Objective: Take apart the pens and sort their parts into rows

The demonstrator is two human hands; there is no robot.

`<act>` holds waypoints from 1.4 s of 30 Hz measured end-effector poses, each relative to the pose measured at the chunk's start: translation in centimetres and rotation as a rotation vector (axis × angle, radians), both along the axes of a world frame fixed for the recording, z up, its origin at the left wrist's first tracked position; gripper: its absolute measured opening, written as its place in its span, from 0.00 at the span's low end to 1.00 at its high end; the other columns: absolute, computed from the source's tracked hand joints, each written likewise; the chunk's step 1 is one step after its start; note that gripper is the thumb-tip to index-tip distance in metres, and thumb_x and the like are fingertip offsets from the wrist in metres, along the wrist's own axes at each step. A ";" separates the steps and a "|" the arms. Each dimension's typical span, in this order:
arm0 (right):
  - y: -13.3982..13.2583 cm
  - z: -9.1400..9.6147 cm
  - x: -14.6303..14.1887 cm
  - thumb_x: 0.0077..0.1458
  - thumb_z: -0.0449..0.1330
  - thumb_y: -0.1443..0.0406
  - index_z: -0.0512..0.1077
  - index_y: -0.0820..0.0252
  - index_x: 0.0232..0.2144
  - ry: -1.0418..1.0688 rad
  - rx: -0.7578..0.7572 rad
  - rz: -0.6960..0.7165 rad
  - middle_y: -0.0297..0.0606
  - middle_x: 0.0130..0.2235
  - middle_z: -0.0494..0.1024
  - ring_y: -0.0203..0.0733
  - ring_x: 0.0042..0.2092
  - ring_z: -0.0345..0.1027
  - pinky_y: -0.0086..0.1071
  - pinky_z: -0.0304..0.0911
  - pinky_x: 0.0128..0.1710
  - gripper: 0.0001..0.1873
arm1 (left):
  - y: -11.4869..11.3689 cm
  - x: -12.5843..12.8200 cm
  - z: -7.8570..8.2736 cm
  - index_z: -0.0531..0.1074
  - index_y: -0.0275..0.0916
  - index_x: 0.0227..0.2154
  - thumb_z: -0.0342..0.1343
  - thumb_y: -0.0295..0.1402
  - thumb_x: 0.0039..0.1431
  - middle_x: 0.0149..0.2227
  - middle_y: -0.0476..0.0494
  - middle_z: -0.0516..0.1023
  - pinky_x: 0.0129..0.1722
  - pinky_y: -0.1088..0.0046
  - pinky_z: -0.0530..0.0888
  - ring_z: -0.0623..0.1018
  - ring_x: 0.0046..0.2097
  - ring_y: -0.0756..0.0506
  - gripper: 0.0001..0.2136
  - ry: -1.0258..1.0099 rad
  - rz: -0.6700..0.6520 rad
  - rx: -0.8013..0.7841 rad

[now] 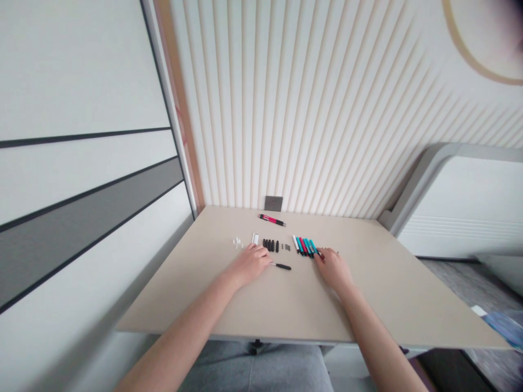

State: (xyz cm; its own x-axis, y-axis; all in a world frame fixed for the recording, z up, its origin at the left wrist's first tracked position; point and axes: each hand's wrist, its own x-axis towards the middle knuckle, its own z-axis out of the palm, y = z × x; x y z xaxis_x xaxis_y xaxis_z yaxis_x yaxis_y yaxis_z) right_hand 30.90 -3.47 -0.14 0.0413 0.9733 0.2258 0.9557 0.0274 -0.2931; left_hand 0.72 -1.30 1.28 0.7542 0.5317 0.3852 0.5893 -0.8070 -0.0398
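Left hand (pixel 247 265) rests on the desk (pixel 204 245), fingers (pixel 258 251) slightly curled and empty by the black caps (pixel 269 246); right hand (pixel 333 268) is at the teal pens (pixel 305 247), can't tell if it's holding anything

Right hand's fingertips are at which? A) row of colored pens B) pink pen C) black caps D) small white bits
A. The right hand has its fingertips at the near end of the pen row, well away from the other items.

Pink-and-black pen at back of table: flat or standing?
Flat: the pink-and-black pen lies with its whole length along the beige tabletop.
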 end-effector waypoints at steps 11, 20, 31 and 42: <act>0.0 0.2 -0.6 0.60 0.51 0.64 0.74 0.58 0.45 0.068 0.002 0.082 0.42 0.37 0.76 0.43 0.40 0.69 0.30 0.56 0.39 0.15 | 0.1 0.0 -0.1 0.76 0.41 0.37 0.48 0.32 0.68 0.35 0.46 0.73 0.42 0.67 0.66 0.72 0.41 0.46 0.11 0.019 -0.001 -0.014; 0.0 0.0 -0.5 0.60 0.52 0.62 0.71 0.58 0.51 0.094 0.013 0.029 0.44 0.41 0.76 0.44 0.39 0.70 0.32 0.57 0.38 0.19 | 0.0 0.0 0.0 0.77 0.41 0.37 0.48 0.33 0.68 0.35 0.45 0.74 0.42 0.67 0.66 0.72 0.41 0.47 0.11 -0.013 -0.008 -0.049; -0.2 0.2 -1.0 0.61 0.52 0.62 0.73 0.58 0.47 0.104 0.047 0.030 0.43 0.40 0.74 0.43 0.40 0.69 0.32 0.59 0.40 0.16 | 0.4 -0.2 -0.5 0.76 0.40 0.37 0.50 0.32 0.67 0.35 0.45 0.74 0.43 0.68 0.67 0.73 0.40 0.47 0.10 -0.012 -0.029 -0.009; -1.8 1.5 -6.0 0.63 0.54 0.59 0.75 0.53 0.43 0.177 0.149 0.586 0.42 0.43 0.75 0.47 0.47 0.68 0.43 0.61 0.51 0.12 | 0.2 0.1 0.0 0.75 0.40 0.37 0.50 0.29 0.66 0.36 0.45 0.74 0.43 0.67 0.67 0.73 0.41 0.47 0.08 -0.057 -0.020 -0.027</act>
State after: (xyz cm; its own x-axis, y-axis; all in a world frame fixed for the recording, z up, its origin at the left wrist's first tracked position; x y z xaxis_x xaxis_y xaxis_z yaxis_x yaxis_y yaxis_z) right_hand 24.88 -5.22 1.38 -0.4404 0.8040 0.3996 0.7064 0.5850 -0.3984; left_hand 0.79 -1.15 1.28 0.7423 0.5272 0.4136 0.5734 -0.8192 0.0153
